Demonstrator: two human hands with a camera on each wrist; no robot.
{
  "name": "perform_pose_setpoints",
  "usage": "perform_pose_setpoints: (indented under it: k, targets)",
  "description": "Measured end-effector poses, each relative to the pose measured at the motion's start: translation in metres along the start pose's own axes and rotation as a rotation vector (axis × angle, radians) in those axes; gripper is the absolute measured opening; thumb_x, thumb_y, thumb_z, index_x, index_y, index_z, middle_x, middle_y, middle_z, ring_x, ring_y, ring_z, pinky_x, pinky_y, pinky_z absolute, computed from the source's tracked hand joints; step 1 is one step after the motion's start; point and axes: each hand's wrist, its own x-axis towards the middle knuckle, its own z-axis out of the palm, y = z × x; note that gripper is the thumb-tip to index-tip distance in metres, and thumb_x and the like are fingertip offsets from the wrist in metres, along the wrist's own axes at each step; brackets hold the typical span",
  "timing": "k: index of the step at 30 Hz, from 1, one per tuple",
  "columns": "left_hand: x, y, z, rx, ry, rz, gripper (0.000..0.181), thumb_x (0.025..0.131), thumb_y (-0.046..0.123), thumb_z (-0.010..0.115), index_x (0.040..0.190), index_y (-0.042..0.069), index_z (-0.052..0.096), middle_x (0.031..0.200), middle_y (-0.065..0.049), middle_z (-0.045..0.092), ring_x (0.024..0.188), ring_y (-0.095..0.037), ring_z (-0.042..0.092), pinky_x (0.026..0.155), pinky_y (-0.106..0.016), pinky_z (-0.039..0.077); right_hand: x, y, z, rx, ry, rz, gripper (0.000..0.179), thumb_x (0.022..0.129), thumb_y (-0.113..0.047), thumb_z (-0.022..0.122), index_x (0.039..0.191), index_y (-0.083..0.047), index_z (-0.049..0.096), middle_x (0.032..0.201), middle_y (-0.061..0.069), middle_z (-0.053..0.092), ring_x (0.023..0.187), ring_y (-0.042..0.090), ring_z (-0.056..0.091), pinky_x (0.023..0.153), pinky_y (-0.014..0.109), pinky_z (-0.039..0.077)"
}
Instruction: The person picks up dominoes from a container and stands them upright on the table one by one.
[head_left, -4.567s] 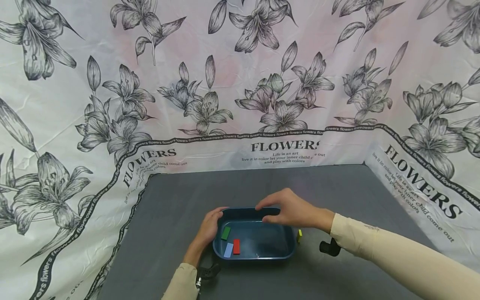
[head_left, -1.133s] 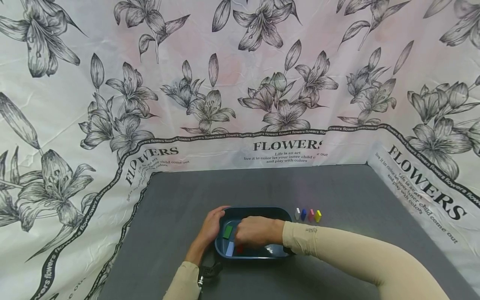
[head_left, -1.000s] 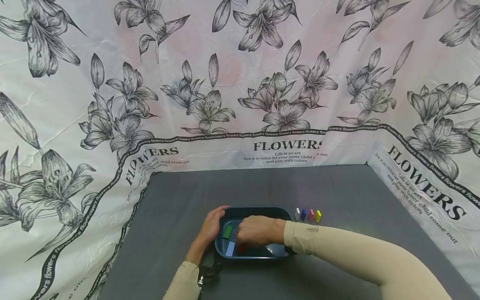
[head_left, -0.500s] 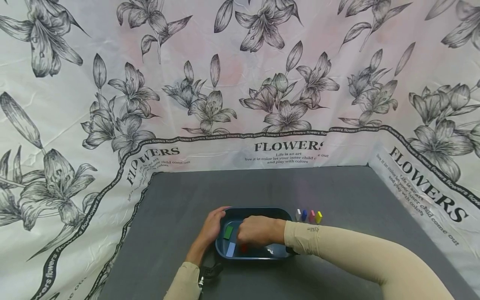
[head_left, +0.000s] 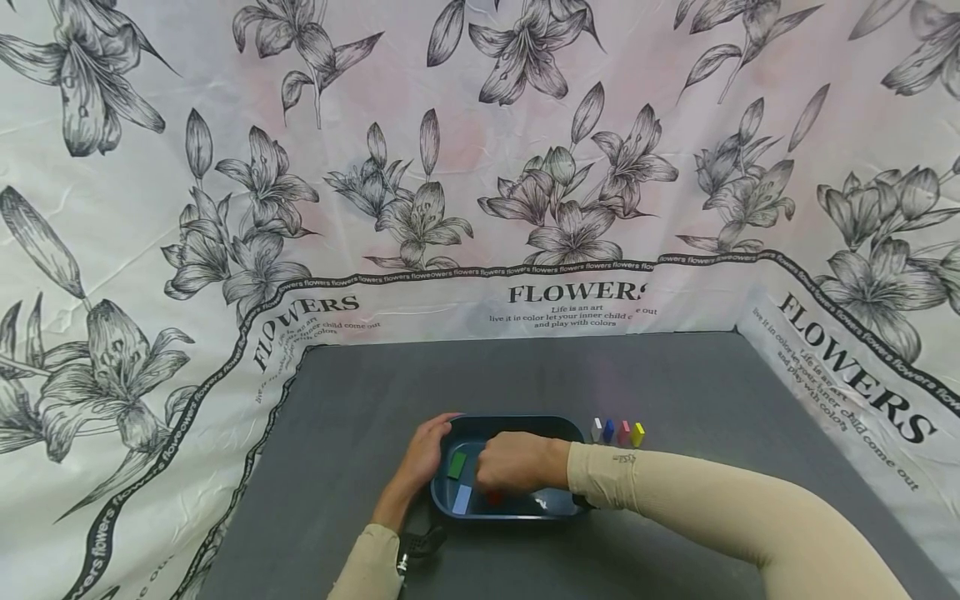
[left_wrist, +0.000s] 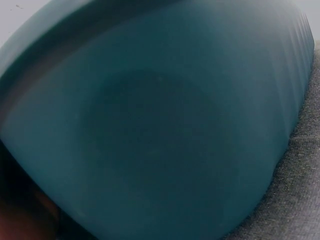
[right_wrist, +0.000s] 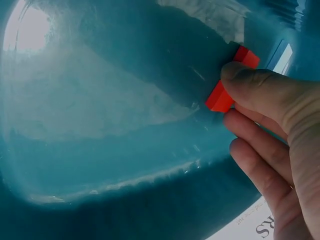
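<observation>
In the head view my left hand (head_left: 422,457) lies along the left side of a dark blue tray (head_left: 517,518), its fingers bent round the far left corner. Part of that hand shows dark at the lower left of the left wrist view, beside the tray's outer wall (left_wrist: 160,125). My right hand (head_left: 521,461) reaches down into the tray. Between thumb and fingers it pinches a small red block (right_wrist: 218,98), held tilted close over the tray floor. A green block (head_left: 457,465) and a light blue block (head_left: 462,499) lie flat at the tray's left end.
Right of the tray a white block (head_left: 597,430), a dark blue block (head_left: 609,431), a pink block (head_left: 624,432) and a yellow block (head_left: 637,434) stand upright in a row on the grey table (head_left: 360,383). A flower-print cloth (head_left: 480,217) hangs behind.
Since the oldest frame my right hand has come down into the tray and taken hold of the red block. Over the last second both shift slightly right, away from the light blue block.
</observation>
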Motion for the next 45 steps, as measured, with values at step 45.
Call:
perform_pose_setpoints:
  k: [45]
  targets:
    - [0.000,0.000,0.000,-0.005,-0.005,0.008,0.046,0.111,0.009,0.036,0.139,-0.009,0.067,0.136,-0.029,0.071,0.127,-0.040,0.066,0.112,-0.046,0.052,-0.036,0.025,-0.040,0.266,0.078,0.111,0.016,0.097,-0.022,0.084,0.113,-0.024,0.083,0.102,-0.010,0.079,0.085,0.004,0.072,0.083,0.020,0.061]
